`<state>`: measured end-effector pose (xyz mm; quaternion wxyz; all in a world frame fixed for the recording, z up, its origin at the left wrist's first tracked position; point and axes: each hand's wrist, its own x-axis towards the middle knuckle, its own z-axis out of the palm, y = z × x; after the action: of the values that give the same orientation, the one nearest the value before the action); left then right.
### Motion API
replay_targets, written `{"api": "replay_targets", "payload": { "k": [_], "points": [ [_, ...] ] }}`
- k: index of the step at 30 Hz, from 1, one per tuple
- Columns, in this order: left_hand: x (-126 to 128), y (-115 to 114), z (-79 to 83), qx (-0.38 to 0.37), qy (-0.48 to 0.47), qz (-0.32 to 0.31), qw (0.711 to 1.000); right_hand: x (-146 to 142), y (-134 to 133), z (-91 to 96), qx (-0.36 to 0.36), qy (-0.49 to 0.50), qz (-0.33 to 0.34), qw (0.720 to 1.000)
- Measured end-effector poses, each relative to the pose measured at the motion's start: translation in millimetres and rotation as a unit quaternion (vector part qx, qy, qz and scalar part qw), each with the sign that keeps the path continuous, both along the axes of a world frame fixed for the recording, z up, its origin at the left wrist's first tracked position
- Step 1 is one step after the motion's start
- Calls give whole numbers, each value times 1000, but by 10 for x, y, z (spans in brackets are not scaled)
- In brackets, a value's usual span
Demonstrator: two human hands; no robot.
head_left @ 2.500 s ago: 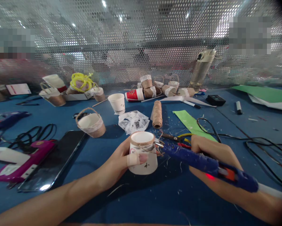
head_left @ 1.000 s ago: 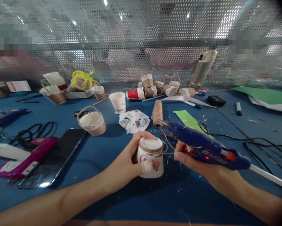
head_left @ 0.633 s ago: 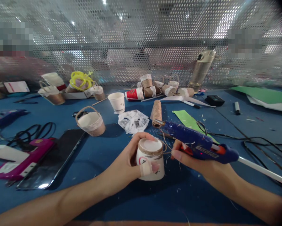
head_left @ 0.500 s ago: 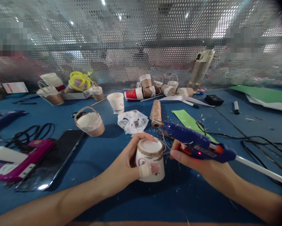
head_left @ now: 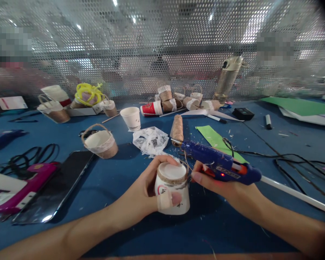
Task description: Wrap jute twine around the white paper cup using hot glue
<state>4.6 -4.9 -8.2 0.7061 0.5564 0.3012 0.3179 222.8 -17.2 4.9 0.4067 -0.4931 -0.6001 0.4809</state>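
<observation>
An upside-down white paper cup (head_left: pixel 172 184) with brown twine wound around its base end is gripped in my left hand (head_left: pixel 157 187), the thumb wrapped in a bandage. In my right hand (head_left: pixel 213 184) is a blue hot glue gun (head_left: pixel 213 159) with its red light lit and a long white glue stick out of the back. Its nozzle points left, above and behind the cup. A loose strand of twine runs from the cup toward my right fingertips. Behind the nozzle lies a spool of twine (head_left: pixel 177 126). White lace (head_left: pixel 151 140) is heaped beside it.
A small twine-handled basket (head_left: pixel 102 144), a phone (head_left: pixel 56 184) and a magenta tool (head_left: pixel 24 187) lie at left. A white cup (head_left: pixel 131 118), red cups (head_left: pixel 151 108) and several small baskets stand farther back. Green paper (head_left: pixel 219 142) and black cables (head_left: pixel 287 159) lie at right.
My right hand with the glue gun has come slightly left, closer to the cup. The cup, still in my left hand, is tilted a little differently. The whole view has shifted slightly.
</observation>
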Motion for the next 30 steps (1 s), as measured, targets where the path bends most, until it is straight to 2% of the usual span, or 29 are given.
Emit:
{"api": "replay_targets", "payload": {
  "k": [8,20,30],
  "points": [
    [-5,0,17,-11,18,-10,1000,-11,23,14,-31,28,13,999],
    [-8,-12,30,-42,20,-30,998,-51,9,20,-71,49,-18,996],
    [-43,-15,13,-62,15,-46,997,-39,33,-25,-53,80,11,995]
  ]
}}
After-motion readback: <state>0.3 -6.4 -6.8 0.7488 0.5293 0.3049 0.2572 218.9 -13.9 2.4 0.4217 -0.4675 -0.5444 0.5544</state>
